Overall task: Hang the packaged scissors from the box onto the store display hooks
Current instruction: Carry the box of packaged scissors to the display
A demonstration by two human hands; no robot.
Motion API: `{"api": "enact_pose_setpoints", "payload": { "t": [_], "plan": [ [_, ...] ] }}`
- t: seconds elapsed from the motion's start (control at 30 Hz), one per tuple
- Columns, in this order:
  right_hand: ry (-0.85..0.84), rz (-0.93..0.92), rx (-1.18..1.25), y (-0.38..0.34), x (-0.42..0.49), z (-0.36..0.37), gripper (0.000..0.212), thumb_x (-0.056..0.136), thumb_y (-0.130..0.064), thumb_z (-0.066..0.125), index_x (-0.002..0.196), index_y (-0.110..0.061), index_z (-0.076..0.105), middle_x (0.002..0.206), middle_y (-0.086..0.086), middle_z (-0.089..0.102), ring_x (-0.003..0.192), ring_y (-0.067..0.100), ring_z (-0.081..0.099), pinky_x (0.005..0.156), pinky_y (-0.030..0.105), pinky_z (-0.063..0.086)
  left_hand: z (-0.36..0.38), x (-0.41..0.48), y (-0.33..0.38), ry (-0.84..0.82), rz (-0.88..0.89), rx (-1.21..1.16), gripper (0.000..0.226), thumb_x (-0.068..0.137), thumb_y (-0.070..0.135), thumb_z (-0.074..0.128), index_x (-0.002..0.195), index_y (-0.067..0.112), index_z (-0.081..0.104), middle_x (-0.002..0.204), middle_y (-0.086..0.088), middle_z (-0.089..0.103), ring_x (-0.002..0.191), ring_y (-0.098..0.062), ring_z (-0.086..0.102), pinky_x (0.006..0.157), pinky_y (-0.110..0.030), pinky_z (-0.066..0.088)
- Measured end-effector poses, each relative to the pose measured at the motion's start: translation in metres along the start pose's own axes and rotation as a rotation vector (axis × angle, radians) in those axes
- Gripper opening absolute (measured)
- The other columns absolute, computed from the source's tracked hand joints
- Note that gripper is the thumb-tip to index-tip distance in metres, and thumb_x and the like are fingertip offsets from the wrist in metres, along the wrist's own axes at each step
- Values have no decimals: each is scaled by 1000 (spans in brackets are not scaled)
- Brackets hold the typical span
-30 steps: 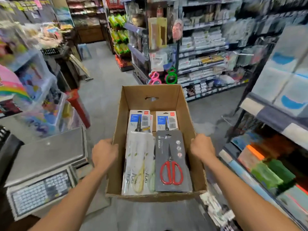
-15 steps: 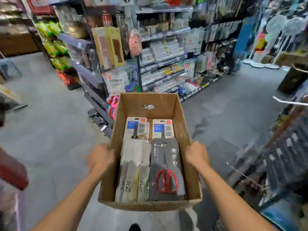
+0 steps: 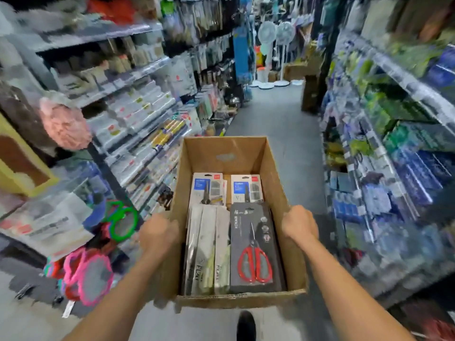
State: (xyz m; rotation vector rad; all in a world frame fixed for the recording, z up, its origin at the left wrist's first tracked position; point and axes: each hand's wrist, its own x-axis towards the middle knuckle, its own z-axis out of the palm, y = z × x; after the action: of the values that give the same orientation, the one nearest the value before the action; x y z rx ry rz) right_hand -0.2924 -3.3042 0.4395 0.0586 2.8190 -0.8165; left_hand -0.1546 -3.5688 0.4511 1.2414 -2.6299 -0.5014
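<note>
The left hand (image 3: 158,233) and right hand (image 3: 299,223) grip the box (image 3: 225,148) by its side walls, fingers curled over the rims. Packaged scissors (image 3: 254,247) lie flat inside the box. They look like light, stiff, slick cards, best pinched by the top edge.

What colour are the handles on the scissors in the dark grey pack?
Red. The scissor handles show best in the head view, on the dark grey pack inside the cardboard box.
</note>
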Motion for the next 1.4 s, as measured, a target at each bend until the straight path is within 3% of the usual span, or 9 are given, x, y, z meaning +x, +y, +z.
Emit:
{"api": "enact_pose_setpoints", "payload": {
  "t": [0.2, 0.4, 0.57, 0.77, 0.9, 1.03, 1.1, 1.3, 1.4],
  "plan": [
    [88, 85, 55, -56, 152, 6, 18, 91, -13, 51, 100, -3, 63, 108, 19, 66, 98, 36, 63, 68, 31, 43, 34, 161, 93, -23, 117, -65, 14, 86, 25, 60, 80, 12, 61, 91, -12, 68, 97, -36, 64, 72, -34, 42],
    [145, 77, 40, -127, 299, -14, 18, 92, -15, 48, 100, -5, 61, 105, 17, 65, 94, 34, 62, 66, 31, 41, 39, 293, 182, -14, 161, -58, 15, 88, 20, 59, 89, 12, 72, 91, -12, 72, 91, -35, 66, 69, -32, 45],
    [152, 76, -15, -171, 424, -14, 19, 93, -12, 46, 93, -7, 64, 88, 10, 61, 77, 28, 55, 66, 29, 41, 81, 401, 245, -50, 55, -201, 30, 86, 10, 57, 58, 17, 52, 53, 2, 51, 48, -11, 46, 44, -24, 33],
    [125, 58, -88, -209, 607, 6, 19, 94, -14, 45, 90, -10, 64, 92, 10, 67, 73, 27, 57, 60, 28, 44, 164, 537, 323, -96, 2, -236, 28, 88, 17, 59, 61, 15, 62, 57, -1, 62, 56, -21, 59, 51, -28, 45],
    [104, 35, -190, -236, 724, 0, 22, 94, -16, 44, 90, -11, 64, 93, 9, 68, 70, 25, 54, 58, 28, 43, 203, 611, 387, -124, -50, -228, 20, 93, 17, 55, 100, 16, 73, 77, -1, 69, 72, -22, 63, 67, -29, 49],
    [67, 3, -226, -253, 823, -10, 24, 97, -19, 41, 88, -12, 62, 90, 7, 67, 67, 24, 54, 56, 29, 43, 232, 673, 450, -160, -65, -157, 22, 95, 20, 54, 108, 16, 72, 73, 5, 61, 72, -18, 57, 71, -27, 43],
    [55, -16, -232, -260, 874, -10, 24, 97, -21, 39, 87, -15, 60, 89, 5, 66, 68, 22, 55, 57, 29, 44, 252, 701, 478, -167, -120, -173, 22, 94, 22, 56, 106, 17, 73, 87, -3, 72, 84, -25, 66, 73, -29, 46],
    [-76, -56, -227, -285, 1041, -7, 26, 99, -19, 38, 76, -19, 51, 78, 0, 57, 66, 20, 51, 59, 28, 42, 331, 796, 564, -119, -244, -214, 28, 93, 17, 58, 66, 24, 57, 56, 7, 52, 59, -15, 46, 60, -28, 34],
    [-135, -107, -257, -300, 1131, -12, 25, 100, -17, 39, 91, -12, 62, 97, 9, 67, 85, 27, 62, 67, 32, 44, 373, 846, 610, -62, -338, -264, 24, 92, 17, 61, 68, 15, 62, 60, -2, 61, 57, -18, 48, 57, -27, 39]
  ]
}}
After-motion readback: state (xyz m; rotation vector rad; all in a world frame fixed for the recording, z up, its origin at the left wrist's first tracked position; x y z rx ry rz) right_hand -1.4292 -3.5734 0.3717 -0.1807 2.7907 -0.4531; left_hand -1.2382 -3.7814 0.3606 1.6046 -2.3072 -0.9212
